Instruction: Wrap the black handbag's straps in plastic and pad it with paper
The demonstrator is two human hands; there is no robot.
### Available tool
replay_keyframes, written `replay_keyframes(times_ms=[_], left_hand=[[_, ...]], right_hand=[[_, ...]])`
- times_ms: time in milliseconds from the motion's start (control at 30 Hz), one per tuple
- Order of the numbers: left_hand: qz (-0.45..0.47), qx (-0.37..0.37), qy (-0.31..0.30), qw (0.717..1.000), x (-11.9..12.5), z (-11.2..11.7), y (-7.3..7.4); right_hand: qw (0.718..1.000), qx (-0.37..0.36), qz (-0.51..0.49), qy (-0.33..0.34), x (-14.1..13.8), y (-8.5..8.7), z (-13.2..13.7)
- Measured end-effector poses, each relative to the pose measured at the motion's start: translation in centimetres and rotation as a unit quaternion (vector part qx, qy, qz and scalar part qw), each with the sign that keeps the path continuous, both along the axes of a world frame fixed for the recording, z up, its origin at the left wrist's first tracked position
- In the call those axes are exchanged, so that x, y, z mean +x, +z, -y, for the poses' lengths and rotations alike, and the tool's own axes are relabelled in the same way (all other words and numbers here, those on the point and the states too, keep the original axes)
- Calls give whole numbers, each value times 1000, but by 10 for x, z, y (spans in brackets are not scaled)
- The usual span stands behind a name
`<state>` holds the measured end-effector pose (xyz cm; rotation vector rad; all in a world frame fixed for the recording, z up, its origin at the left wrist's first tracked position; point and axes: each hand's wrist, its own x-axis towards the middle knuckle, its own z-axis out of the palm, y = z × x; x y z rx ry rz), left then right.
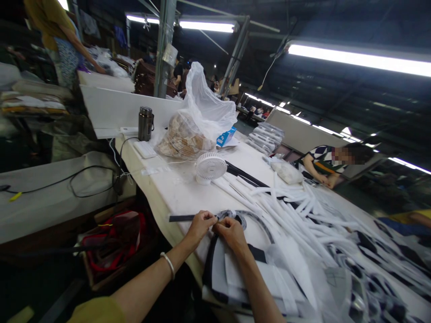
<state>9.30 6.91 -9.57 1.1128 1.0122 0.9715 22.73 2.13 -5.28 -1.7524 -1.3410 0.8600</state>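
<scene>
My left hand (pixel 199 225) is closed in a pinch on a narrow dark strap (pixel 182 218) that sticks out to the left along the white table (pixel 182 197). My right hand (pixel 231 232) is closed too, pinching the same strap where the two hands meet, beside a curled dark band (pixel 235 214). A bracelet sits on my left wrist. Below my right forearm lies a stack of black-and-white fabric pieces (pixel 235 273).
A heap of white strips (pixel 289 211) covers the table to the right. A small white fan (pixel 210 167), a full plastic bag (pixel 195 121) and a metal flask (pixel 145 123) stand further back. A person (pixel 332 161) sits across the table; another stands far left. Red bag under the table.
</scene>
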Motion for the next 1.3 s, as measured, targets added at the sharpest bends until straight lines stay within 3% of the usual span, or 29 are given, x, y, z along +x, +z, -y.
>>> replay_keyframes(times_ms=[267, 433, 500, 667, 800, 867, 967, 1133, 1200, 1300], left_hand=[[-69, 90, 65, 991, 3, 0, 5], [-140, 209, 29, 967, 3, 17, 11], [-172, 222, 6, 960, 2, 23, 10], [-121, 176, 2, 977, 4, 28, -4], [-11, -25, 3, 1000, 5, 24, -14], [33, -76, -6, 997, 3, 20, -14], [-6, -64, -33, 997, 0, 15, -10], [-129, 118, -34, 984, -11, 6, 3], [-129, 104, -61, 984, -15, 3, 7], [-107, 11, -123, 987, -17, 0, 5]], right_hand=[[997, 24, 45, 50, -5, -5, 1], [996, 32, 78, 14, -1, -18, 0], [996, 22, 86, 1, 2, -24, 0], [997, 15, 68, -18, 13, -41, -5], [994, 16, 107, -31, 11, -46, -9], [992, 34, 120, -33, 7, -45, -8], [991, 71, 111, -39, -1, -43, -5], [990, 106, 82, -48, -7, -37, 1], [990, 109, 75, -48, -8, -36, 3], [990, 110, 74, -47, -9, -34, 5]])
